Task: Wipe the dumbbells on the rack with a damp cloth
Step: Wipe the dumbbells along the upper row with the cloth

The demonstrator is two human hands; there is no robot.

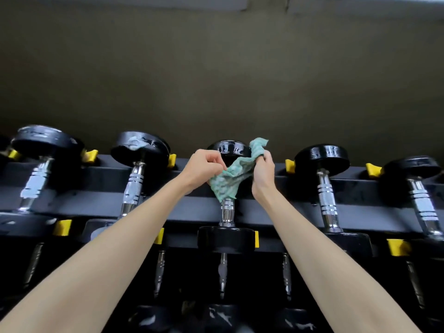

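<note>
Cloth (229,175), green, was pinched at either end by left hand (204,167) and right hand (263,173) over the middle dumbbell (225,239).

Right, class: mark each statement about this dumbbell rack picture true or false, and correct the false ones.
1. The left hand and right hand both hold the cloth. True.
2. The cloth is red. False: it is green.
3. The cloth hides part of the middle dumbbell, at its handle. True.
4. The cradles are blue. False: they are yellow.
</note>
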